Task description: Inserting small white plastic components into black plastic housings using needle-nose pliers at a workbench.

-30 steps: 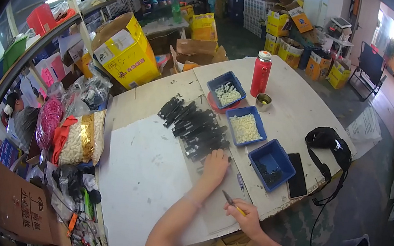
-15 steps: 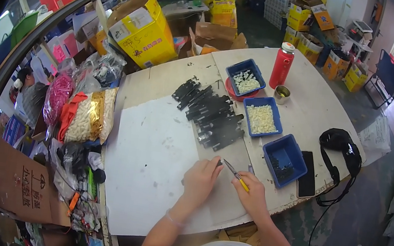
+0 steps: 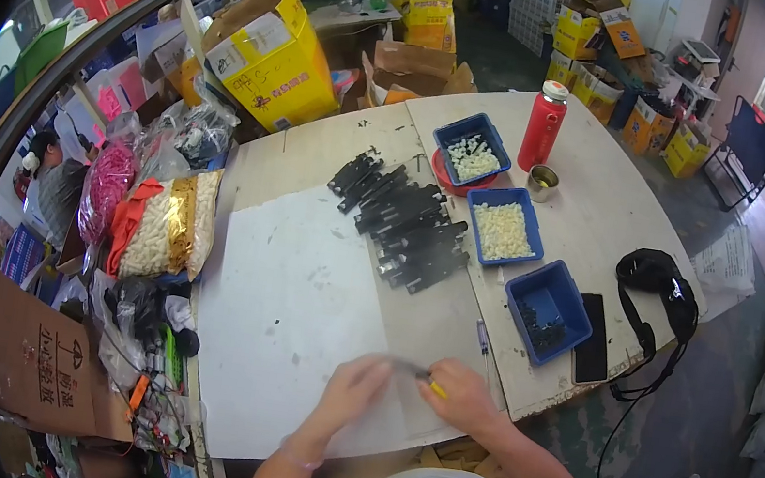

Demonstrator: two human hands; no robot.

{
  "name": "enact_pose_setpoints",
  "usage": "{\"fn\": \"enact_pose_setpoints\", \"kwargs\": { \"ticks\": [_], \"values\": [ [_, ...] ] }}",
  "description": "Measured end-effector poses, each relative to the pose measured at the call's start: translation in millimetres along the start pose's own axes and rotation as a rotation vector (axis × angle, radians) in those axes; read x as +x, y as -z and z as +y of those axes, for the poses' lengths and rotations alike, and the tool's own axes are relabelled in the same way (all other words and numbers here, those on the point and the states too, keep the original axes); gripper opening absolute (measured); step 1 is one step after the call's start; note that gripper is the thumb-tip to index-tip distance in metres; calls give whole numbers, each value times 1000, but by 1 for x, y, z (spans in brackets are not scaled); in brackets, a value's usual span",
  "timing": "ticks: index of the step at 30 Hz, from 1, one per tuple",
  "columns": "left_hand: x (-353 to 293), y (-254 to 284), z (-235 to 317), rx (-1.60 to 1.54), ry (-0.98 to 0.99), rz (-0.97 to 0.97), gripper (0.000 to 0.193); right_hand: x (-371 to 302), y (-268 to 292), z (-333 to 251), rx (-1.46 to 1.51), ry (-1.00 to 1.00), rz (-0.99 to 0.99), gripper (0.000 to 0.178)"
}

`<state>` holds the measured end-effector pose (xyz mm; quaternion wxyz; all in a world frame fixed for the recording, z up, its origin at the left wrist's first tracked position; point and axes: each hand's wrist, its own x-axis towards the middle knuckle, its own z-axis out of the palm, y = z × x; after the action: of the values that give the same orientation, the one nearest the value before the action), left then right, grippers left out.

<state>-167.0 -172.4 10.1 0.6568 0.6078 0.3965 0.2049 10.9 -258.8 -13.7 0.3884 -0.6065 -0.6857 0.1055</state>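
My right hand [image 3: 460, 397] is closed around yellow-handled pliers [image 3: 437, 389], whose slim metal jaws reach left and are smeared by motion. Just left of the jaw end is my left hand [image 3: 351, 391], its fingers pinched together and blurred; what they hold, if anything, I cannot make out. Both hands are over a white sheet [image 3: 273, 321] near the table's front edge. Beyond them lies a spread of flat black strips or pieces [image 3: 404, 223], roughly in rows.
On the right stand a blue bin [image 3: 574, 336] with small black parts, and two blue bins [image 3: 503, 232] [image 3: 477, 120] with cream pieces. A red bottle [image 3: 543, 125], metal cup [image 3: 542, 183], phone [image 3: 594, 337] and black pouch [image 3: 658, 297] are there too. Filled bags [image 3: 165, 223] crowd the left.
Both hands have come nearer to me, the left also moving leftward. The pliers have swung from slanting up-left to nearly level, and a pen-like item behind them now shows more fully.
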Motion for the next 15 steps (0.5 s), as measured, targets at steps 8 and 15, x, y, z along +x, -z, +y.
{"fn": "enact_pose_setpoints", "kwargs": {
  "ticks": [8,15],
  "values": [
    [-111,57,-17,-123,285,-220,33,-1,-10,-29,391,159,-229,14],
    [-142,80,-15,438,194,-345,42,1,15,12,666,-561,-90,21]
  ]
}}
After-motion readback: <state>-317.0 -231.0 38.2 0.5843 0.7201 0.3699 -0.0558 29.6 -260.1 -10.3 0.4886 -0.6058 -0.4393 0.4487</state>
